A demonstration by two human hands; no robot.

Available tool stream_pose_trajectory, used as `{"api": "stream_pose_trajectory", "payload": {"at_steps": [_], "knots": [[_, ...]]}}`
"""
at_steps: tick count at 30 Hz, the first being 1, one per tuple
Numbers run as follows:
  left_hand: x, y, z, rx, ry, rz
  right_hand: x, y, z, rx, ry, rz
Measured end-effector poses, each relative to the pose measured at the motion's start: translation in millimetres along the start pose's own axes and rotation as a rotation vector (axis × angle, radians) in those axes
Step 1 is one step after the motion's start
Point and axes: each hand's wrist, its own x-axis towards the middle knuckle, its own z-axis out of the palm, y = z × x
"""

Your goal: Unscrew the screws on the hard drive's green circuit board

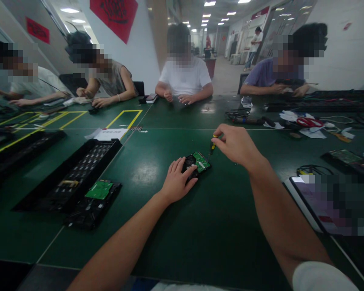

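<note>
A small black hard drive with a green circuit board [202,161] lies flat on the green table [157,242]. My left hand [179,181] rests on its left part, fingers spread over the black casing. Just right of the drive, my right hand [232,144] pinches a yellow and black screwdriver [212,146], held upright with its lower end pointing down beside the drive's right edge. The screwdriver's tip is too small to make out.
To the left are a long black tray [79,171] and another drive with a green board [98,194]. A tablet-like screen [324,206] stands at the right. Cables [242,116] and tools lie farther back. Several people sit across the table.
</note>
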Motion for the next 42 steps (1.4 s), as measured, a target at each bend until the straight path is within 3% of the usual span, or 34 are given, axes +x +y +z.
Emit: {"api": "stream_pose_trajectory", "payload": {"at_steps": [26,42], "knots": [[0.9,0.5,-1.0,-0.004,-0.001,-0.004,0.6,-2.0,0.4,-0.168,-0.012,0.021],[1.0,-0.7,-0.1,-0.022,0.004,-0.006,0.9,2.9,2.1,-0.053,0.009,-0.034]]}}
